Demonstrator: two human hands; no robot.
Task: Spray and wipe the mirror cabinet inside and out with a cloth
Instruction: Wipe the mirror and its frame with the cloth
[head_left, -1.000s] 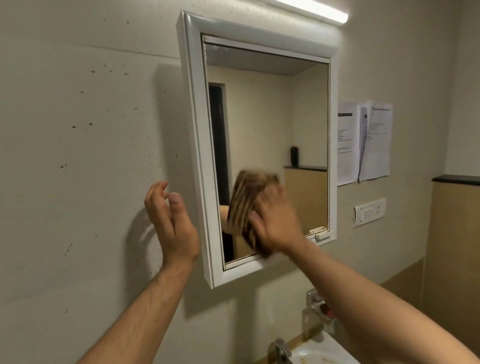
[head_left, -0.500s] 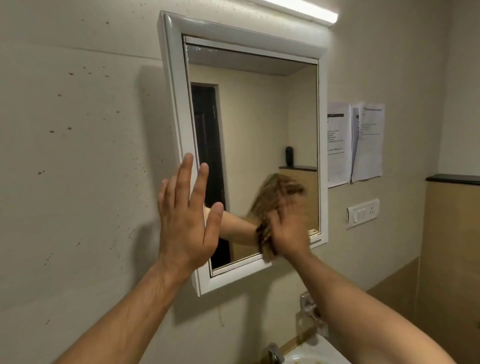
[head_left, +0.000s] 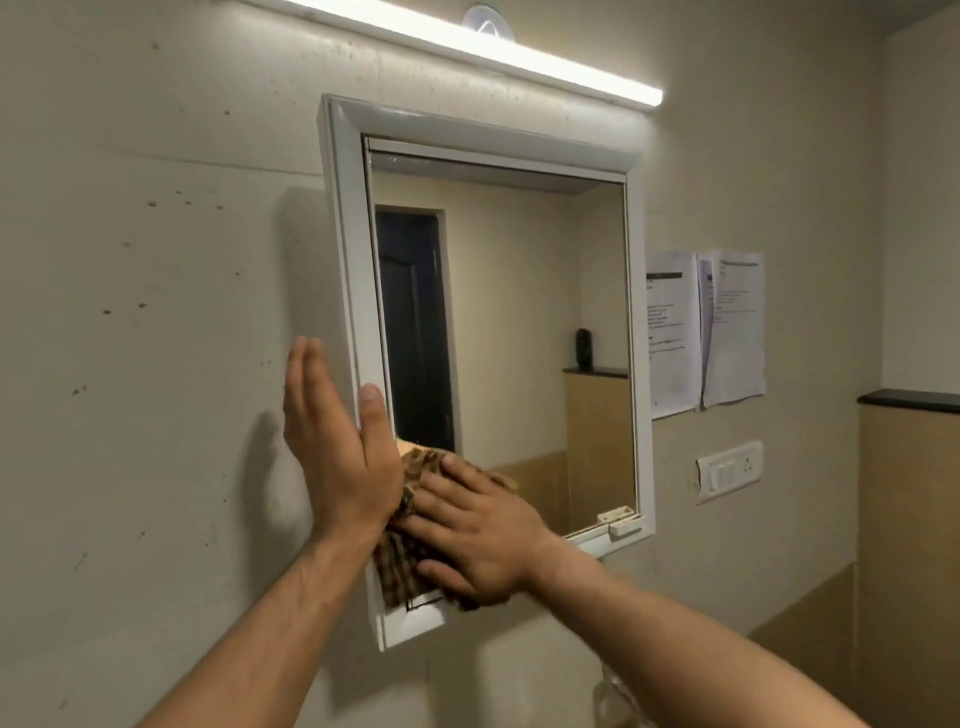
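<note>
By mirror (head_left: 519, 312) edge, right hand (head_left: 478, 535) pressing cloth (head_left: 400, 569)

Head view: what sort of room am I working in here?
Most likely a bathroom or washroom, perhaps a shared one: a white-framed mirror cabinet is mounted on the wall, a tube light runs above it, and printed notices are stuck up beside it.

Bright tube light (head_left: 467, 49) overhead; soft shadows, mild wide-angle distortion.
</note>
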